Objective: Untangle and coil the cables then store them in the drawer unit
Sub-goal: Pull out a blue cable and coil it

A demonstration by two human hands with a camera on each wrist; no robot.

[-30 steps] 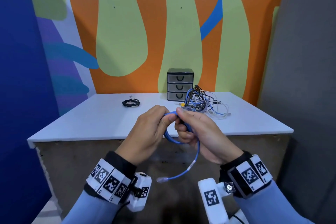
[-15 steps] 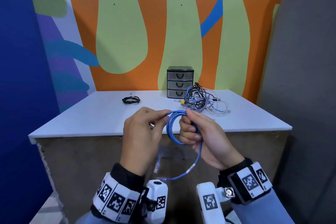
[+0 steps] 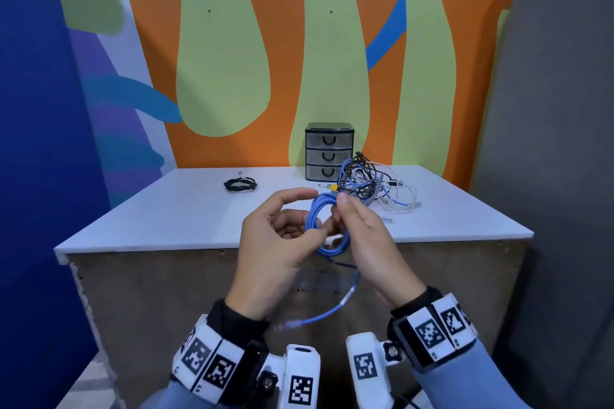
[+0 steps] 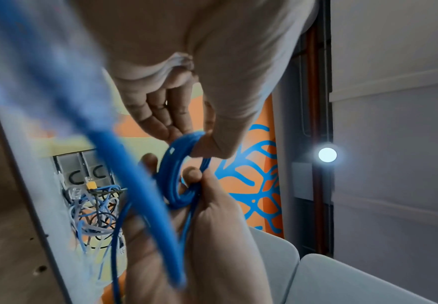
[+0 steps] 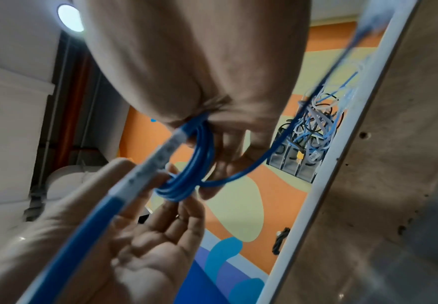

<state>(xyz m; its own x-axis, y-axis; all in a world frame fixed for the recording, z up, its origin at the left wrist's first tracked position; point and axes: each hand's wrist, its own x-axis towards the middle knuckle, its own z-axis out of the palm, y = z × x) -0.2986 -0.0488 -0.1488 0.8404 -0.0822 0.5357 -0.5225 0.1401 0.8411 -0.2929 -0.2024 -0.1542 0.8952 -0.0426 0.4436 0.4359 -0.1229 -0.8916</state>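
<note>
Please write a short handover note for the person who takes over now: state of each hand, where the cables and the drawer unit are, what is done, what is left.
Right hand: holds the blue cable coil in front of the table; its loose tail hangs down.
Left hand: fingers loosely curved beside the coil, thumb touching it; I cannot tell if it grips.
Done: a black coiled cable lies on the table.
Left: wind in the blue tail; untangle the cable pile beside the drawer unit; store all coils. All three drawers are closed.
</note>
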